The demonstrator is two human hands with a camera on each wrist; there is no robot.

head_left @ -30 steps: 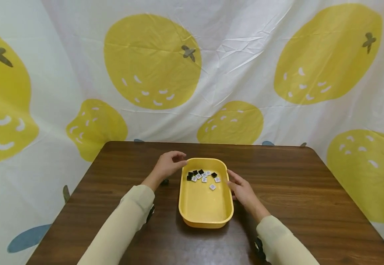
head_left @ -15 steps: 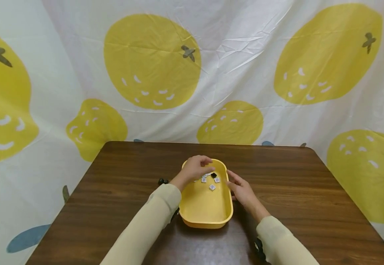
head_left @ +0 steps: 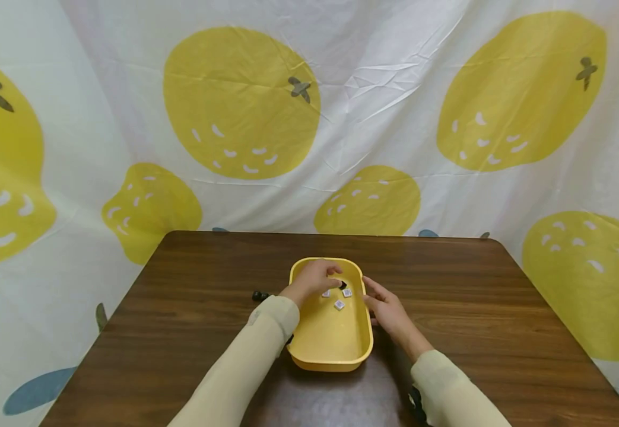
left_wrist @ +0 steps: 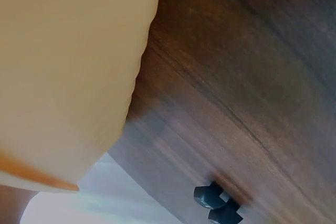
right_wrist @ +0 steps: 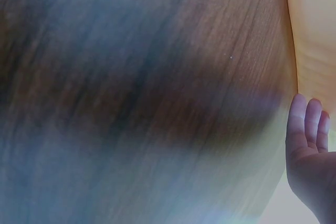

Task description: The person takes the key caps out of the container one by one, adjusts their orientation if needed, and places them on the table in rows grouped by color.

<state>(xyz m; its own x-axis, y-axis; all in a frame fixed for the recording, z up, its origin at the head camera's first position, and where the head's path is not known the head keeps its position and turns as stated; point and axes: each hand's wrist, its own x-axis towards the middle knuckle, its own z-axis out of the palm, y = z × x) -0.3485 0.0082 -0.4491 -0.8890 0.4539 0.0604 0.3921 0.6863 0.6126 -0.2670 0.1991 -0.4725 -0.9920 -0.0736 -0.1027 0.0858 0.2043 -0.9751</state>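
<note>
A yellow rectangular tray [head_left: 330, 341] stands on the table, its outer wall [left_wrist: 63, 66] large in the left wrist view. In its far half lie white square tiles with grey print, such as one tile [head_left: 339, 305], and a black piece [head_left: 343, 285]. My left hand [head_left: 311, 279] reaches over the left rim into the tray, thumb and forefinger apart near the black piece; the hand covers other pieces. My right hand [head_left: 391, 308] rests along the right wall, its thumb by the rim. In the right wrist view straight fingers [right_wrist: 297, 121] lie against the tray.
Small black faceted pieces [left_wrist: 209, 196] lie on the table left of the tray, also seen beside the left wrist in the head view. The dark wooden table [head_left: 475, 296] ends at a white cloth [head_left: 373, 130] printed with yellow fruit.
My left hand has moved right from the tray's left rim and down among the pieces, covering several. My right hand stays at the right wall. The head view has shifted slightly.
</note>
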